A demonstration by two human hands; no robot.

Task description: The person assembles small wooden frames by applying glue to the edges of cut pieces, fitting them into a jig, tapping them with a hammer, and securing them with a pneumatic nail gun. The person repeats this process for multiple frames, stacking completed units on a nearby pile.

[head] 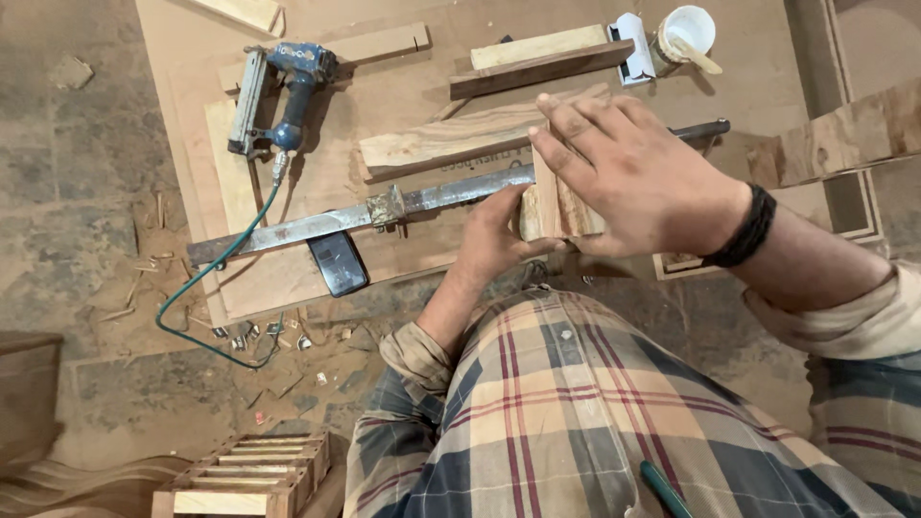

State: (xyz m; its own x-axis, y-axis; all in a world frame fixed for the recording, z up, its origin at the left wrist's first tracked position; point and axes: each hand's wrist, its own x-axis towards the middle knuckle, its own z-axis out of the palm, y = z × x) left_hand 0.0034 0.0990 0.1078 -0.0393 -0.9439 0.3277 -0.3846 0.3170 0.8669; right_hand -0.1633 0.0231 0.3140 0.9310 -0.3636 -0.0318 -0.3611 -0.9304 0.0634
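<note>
Both hands grip a pale, grain-streaked wood block (561,206) against a long metal bar clamp (384,209), left hand (499,240) beneath, right hand (624,173) spread on top; white cup (683,31) holds a wooden stick (698,56).

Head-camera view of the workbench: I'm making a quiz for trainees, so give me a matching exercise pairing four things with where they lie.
Things:
1. blue nail gun
2. white cup
3. dark phone
4. small wood block

Places:
A. held between the left hand and the right hand
B. top right of the board
C. top left of the board, green hose attached
D. just below the long metal bar clamp

Pairs: 1-C, 2-B, 3-D, 4-A
</note>
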